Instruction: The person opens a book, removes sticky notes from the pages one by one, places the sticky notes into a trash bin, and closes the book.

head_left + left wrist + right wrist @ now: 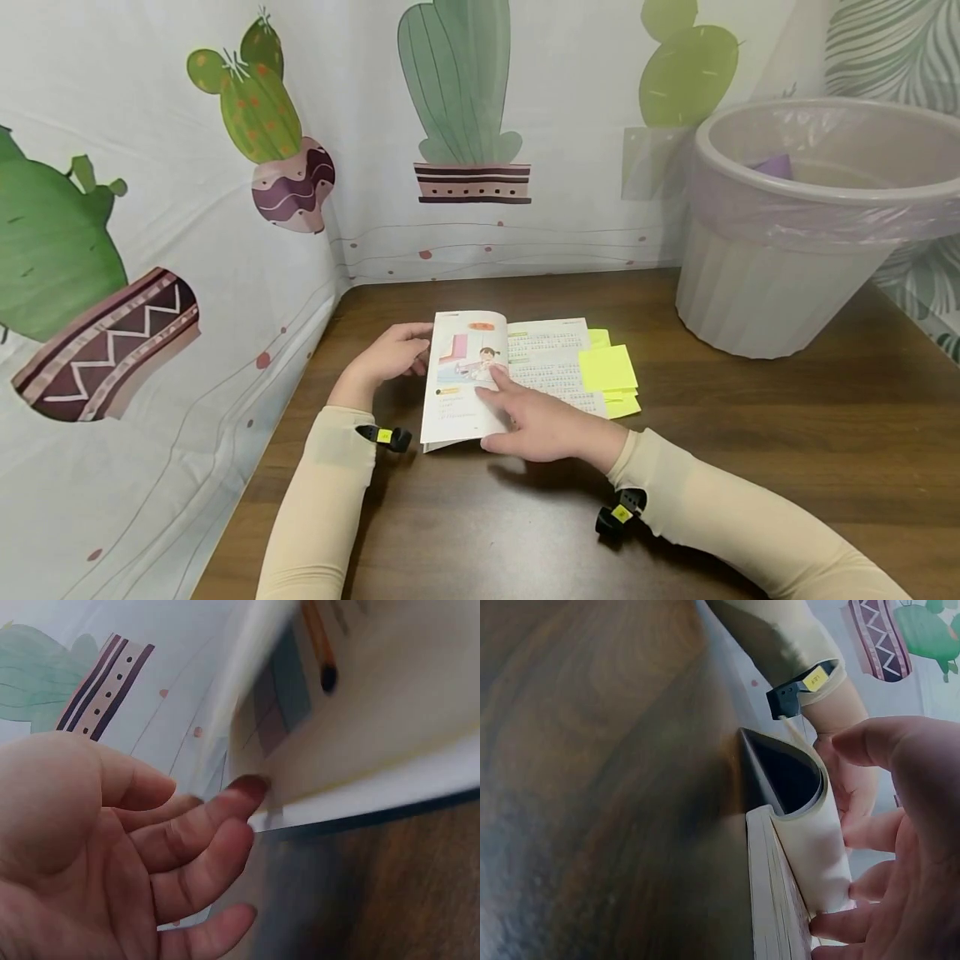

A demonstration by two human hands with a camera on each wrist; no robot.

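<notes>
While the far and left sides are enclosed by a white cloth (573,221) printed with cacti, a brown table (465,533) is framed between them. At its far right a pale bin (757,279) is placed, well apart from the book (540,367); it is lined with a clear bag, and a purple piece (776,167) can be seen inside. Both arms are covered by cream sleeves (322,500), and a small black device (621,515) is worn at each wrist. Part of the near side of the pages is hidden by the right hand (543,423), which is laid across the book with fingers spread, touching the page and gripped round nothing. By the left edge the left hand (393,350) is held with fingers loosely bent; the raised leaves are met by its fingertips, without being clasped.

The book is spread open on the middle of the table. Its left page is curved up and decorated with a drawn child and an orange label; its right page is filled with small print. Bright yellow notes (607,368) are layered at the right edge.
</notes>
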